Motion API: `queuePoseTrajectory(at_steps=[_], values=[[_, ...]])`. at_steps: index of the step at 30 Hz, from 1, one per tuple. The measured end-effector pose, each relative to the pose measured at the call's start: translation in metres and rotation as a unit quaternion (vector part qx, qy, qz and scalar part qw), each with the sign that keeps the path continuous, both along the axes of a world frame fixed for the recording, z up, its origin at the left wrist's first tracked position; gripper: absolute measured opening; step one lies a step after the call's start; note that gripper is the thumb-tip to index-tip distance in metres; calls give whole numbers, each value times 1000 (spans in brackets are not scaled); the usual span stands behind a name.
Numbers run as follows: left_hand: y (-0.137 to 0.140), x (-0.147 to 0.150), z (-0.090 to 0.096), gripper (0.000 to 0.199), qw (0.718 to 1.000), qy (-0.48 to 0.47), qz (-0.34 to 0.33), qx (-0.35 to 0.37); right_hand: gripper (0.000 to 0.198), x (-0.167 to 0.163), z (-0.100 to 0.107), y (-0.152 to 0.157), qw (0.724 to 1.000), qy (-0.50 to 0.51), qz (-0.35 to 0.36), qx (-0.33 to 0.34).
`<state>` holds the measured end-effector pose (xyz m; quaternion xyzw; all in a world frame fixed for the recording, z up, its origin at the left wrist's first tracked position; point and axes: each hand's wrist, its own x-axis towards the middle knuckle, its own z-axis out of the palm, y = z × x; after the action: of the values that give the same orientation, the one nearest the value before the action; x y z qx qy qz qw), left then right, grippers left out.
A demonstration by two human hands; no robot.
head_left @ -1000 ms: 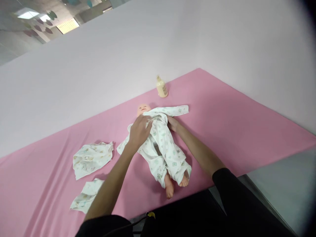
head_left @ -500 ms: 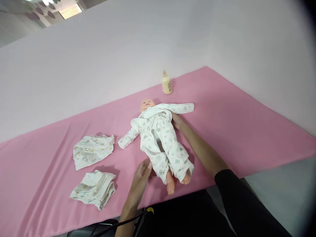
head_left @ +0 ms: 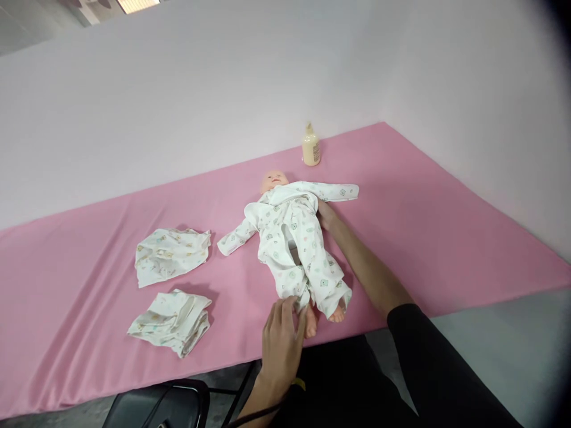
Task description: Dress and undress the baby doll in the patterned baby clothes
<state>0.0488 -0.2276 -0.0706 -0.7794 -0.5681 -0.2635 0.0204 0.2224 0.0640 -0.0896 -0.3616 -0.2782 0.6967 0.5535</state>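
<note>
A baby doll (head_left: 275, 178) lies on its back with arms spread, dressed in a white printed top (head_left: 279, 195) and matching trousers (head_left: 307, 238). The trousers have a slit at the crotch, and both feet stick out of the cuffs. My left hand (head_left: 282, 336) is at the cuff of the trouser leg on the left, fingers bent over its hem and thumb beside the doll's foot. At the doll's waist, on the right side, my right hand (head_left: 326, 215) is tucked against the clothes, its fingers hidden beneath them.
Left of the doll lie a crumpled white printed cloth (head_left: 172, 254) and a folded one (head_left: 172, 321). A pump bottle (head_left: 311, 148) of pale yellow liquid stands behind its head by the wall. Pink cloth (head_left: 414, 208) covers the table. A black chair (head_left: 156, 407) stands at the front edge.
My left hand has moved right, from beside the doll's lower leg onto the trouser cuff. My right hand stays at the waist. The whole view has shifted slightly.
</note>
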Motion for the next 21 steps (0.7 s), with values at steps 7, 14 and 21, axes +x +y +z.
queuePoseTrajectory(at_steps=[7,14,21], values=[[-3,-27,11,26,982,23,-170,80,17,-2,-2,0,1000,10,-16,2],[-32,-63,5,26,980,-55,-191,32,22,-1,-6,1,1000,13,-26,2],[-40,-38,-7,40,990,-36,-106,87,21,-4,-2,-11,996,-57,-64,-23]])
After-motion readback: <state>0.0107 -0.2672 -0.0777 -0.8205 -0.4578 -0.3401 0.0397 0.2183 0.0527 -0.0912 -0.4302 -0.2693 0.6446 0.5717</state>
